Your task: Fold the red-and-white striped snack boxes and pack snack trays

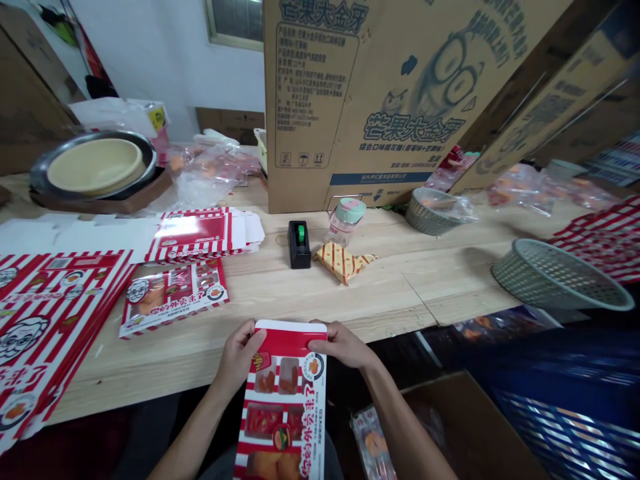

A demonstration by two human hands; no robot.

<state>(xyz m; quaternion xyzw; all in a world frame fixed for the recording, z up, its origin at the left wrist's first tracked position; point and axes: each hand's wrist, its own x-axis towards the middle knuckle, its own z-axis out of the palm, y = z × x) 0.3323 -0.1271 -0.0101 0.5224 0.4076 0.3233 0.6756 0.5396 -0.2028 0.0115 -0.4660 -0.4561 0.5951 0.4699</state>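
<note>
Soft light, shadow beneath table (385,307), right edge blurred and stretched

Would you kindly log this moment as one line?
left hand: holds striped box, far end | right hand: same box, same end | tape dispenser: on table

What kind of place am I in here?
Probably a packing workshop: flat printed cartons are stacked on the table, a tape dispenser stands there too, and you're holding a striped box.
</note>
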